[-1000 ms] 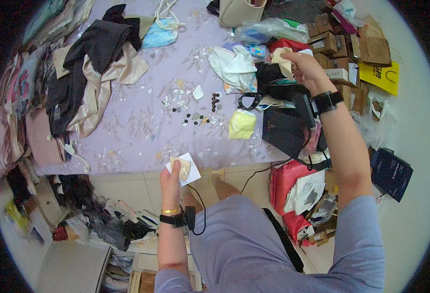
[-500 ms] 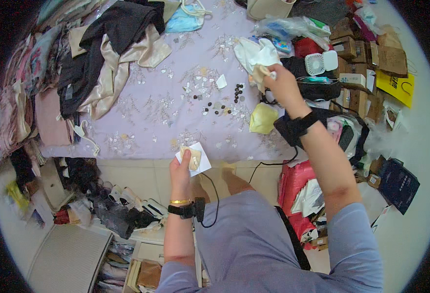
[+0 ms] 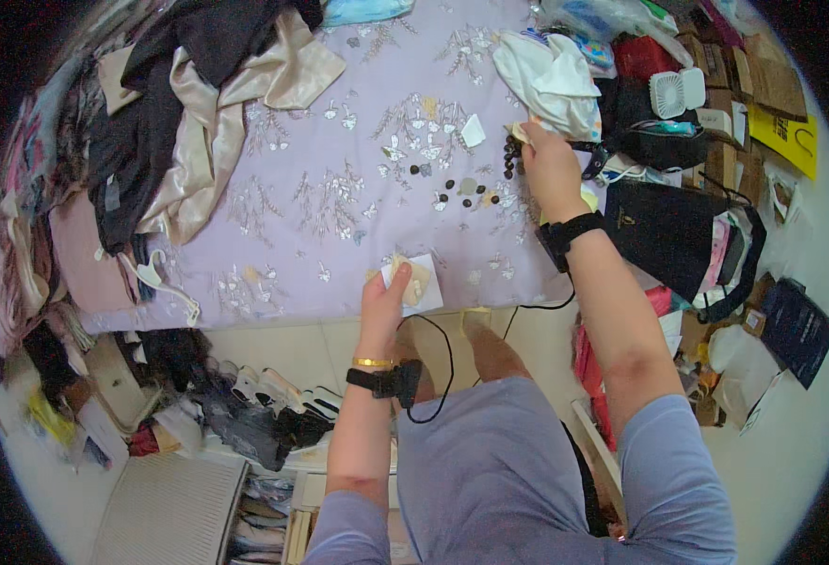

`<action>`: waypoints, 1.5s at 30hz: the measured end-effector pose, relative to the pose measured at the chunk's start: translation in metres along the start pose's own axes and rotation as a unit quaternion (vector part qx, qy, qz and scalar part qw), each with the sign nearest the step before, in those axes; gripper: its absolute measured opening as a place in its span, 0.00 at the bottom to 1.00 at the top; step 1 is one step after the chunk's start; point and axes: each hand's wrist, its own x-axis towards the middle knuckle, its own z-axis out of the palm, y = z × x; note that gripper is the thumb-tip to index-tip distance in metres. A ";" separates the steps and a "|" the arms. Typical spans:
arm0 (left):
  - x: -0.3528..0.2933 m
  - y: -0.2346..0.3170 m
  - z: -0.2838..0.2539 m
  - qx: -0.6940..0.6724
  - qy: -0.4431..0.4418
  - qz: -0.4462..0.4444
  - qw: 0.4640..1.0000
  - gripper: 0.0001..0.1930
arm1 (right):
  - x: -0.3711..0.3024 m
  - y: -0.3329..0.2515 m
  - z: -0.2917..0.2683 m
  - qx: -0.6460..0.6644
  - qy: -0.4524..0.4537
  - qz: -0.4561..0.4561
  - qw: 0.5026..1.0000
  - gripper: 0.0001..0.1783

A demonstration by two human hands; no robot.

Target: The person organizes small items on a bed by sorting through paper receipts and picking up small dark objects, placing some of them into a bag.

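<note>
- The left hand [image 3: 383,301], at the lower middle of the frame, is closed on a small beige piece [image 3: 418,281] and the white card [image 3: 434,292] under it; the thumb presses from above, and the other fingers are mostly hidden.
- The right hand [image 3: 552,169], right of centre, has its fingers drawn together on a pale beige scrap [image 3: 520,134]; how tightly they pinch cannot be told.
- That scrap is right beside a bunched group of dark round pieces [image 3: 508,173]; whether it touches them is unclear.
- More dark pieces [image 3: 450,185] lie scattered to the left of the group, near the centre, around a greyish disc [image 3: 468,186].
- As far as can be judged, the handling is partway: one beige item is in each hand, while the dark pieces and the disc lie loose on the lilac bed cover [image 3: 282,254].
- A white angular piece [image 3: 473,130] lies above the scatter, apart from both hands.
- A white cloth [image 3: 551,85] lies just above the right hand; a black bag [image 3: 659,235] stands to the right of its wrist.
- Cream satin fabric [image 3: 287,71] and dark clothing [image 3: 132,188] fill the upper left.
</note>
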 end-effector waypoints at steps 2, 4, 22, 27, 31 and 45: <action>0.008 0.003 -0.001 0.013 -0.015 0.000 1.000 0.14 | 0.002 -0.001 -0.002 0.081 -0.016 0.049 0.995 0.14; 0.017 0.003 -0.003 0.021 -0.038 -0.015 0.999 0.14 | 0.000 -0.007 -0.005 0.115 -0.027 0.068 0.991 0.14; 0.027 0.026 -0.031 0.074 0.015 -0.001 0.997 0.15 | -0.033 -0.019 -0.050 -0.017 0.085 0.065 0.994 0.23; 0.029 0.036 -0.043 0.041 -0.011 0.005 0.999 0.15 | -0.070 -0.026 -0.049 0.158 0.138 0.178 0.962 0.18; 0.006 0.053 -0.028 -0.087 -0.069 -0.039 0.993 0.14 | -0.104 -0.064 -0.035 0.302 0.037 0.178 0.936 0.18; -0.027 0.079 -0.010 -0.119 -0.144 -0.059 0.981 0.16 | -0.120 -0.135 -0.029 0.335 -0.125 -0.072 0.931 0.28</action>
